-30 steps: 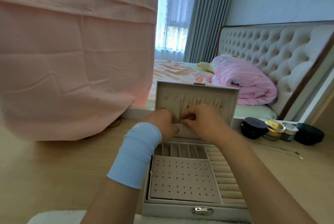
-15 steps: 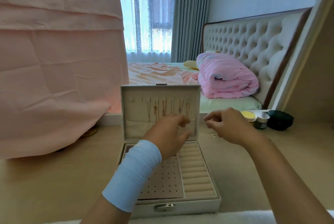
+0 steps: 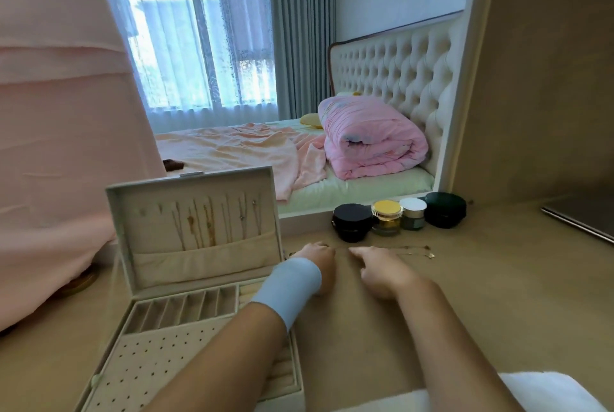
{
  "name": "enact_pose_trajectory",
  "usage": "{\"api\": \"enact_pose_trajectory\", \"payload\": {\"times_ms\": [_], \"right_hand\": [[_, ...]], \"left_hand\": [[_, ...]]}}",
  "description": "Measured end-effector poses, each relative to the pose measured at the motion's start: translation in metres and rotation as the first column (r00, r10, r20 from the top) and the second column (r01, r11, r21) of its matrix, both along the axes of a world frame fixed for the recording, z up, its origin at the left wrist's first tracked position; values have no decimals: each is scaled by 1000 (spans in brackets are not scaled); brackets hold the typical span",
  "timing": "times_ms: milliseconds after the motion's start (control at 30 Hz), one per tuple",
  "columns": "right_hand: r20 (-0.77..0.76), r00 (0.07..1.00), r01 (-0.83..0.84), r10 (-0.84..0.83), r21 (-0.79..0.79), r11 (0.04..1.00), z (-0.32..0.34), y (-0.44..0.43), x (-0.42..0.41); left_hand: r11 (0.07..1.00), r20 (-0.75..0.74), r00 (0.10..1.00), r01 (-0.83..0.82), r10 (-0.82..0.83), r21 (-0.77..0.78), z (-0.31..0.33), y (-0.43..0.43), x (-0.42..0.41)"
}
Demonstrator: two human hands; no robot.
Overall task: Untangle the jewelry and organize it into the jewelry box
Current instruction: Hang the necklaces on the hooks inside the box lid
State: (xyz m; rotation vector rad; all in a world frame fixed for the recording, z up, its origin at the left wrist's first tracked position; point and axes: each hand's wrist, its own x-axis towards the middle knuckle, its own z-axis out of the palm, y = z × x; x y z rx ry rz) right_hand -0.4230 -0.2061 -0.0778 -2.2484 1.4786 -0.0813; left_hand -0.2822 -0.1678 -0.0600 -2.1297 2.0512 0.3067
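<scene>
Left hand [image 3: 317, 262] rests curled on table [image 3: 465, 312]; right hand [image 3: 382, 273] extends its index finger [image 3: 357, 251].

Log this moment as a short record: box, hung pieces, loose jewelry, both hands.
jewelry box: open on the table, lid upright
necklaces: several hang inside the lid
loose chain: on the table right of the box, in front of the jars
left hand: fingers curled down on the table beside the box; grip unclear
right hand: index finger stretched toward the chain's near end; contact unclear
</scene>
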Motion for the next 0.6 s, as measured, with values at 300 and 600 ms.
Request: {"api": "enact_pose_trajectory", "payload": {"times_ms": [300,600], "right_hand": [[-3,1000,-19,19,-46,999,7,-9,-8],[149,989,29,-18,-77,997,10,-2,-5]], "left_hand": [[994,97,995,-4,15,-112,-14,-16,-3],[957,-151,987,-92,51,-274,0,-5,-4]]}}
